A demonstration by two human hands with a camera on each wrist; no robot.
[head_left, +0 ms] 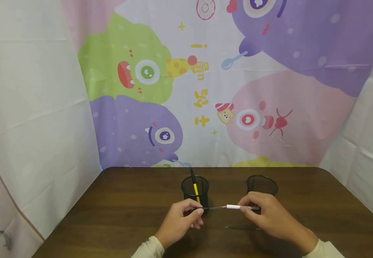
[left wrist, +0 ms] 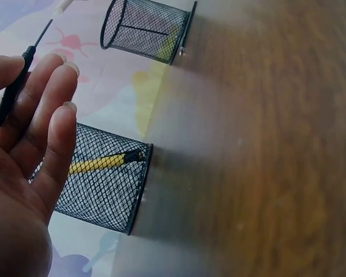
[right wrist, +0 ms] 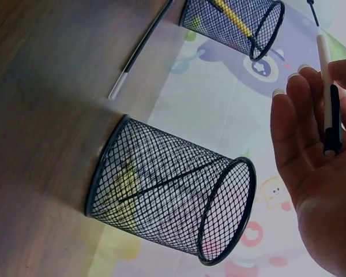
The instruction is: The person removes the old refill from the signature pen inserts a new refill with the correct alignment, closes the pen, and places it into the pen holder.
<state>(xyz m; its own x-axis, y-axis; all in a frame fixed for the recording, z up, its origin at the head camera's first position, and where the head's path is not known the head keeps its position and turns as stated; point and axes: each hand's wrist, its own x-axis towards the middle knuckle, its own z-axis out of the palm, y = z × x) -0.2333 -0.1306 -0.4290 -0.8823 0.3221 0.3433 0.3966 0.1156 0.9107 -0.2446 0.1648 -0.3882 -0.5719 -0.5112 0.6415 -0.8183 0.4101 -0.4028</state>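
Note:
My left hand [head_left: 177, 220] pinches the black tapered front piece [left wrist: 14, 92] of a pen between thumb and fingers. A thin refill [head_left: 218, 208] runs from this piece to the end of a white pen barrel [right wrist: 324, 63], which my right hand [head_left: 271, 215] holds between thumb and fingers. The barrel carries a black clip [right wrist: 334, 112] and lies almost level, in line with the front piece. Below the hands, another thin dark refill [head_left: 242, 228] with a pale end lies on the table.
Behind my left hand stands a black mesh pen cup [head_left: 204, 199] with a yellow and black pen [head_left: 195, 188] leaning in it. A second mesh cup [right wrist: 161, 184] stands behind my right hand. The brown table [head_left: 125, 200] ends at a cartoon-print cloth [head_left: 205, 150].

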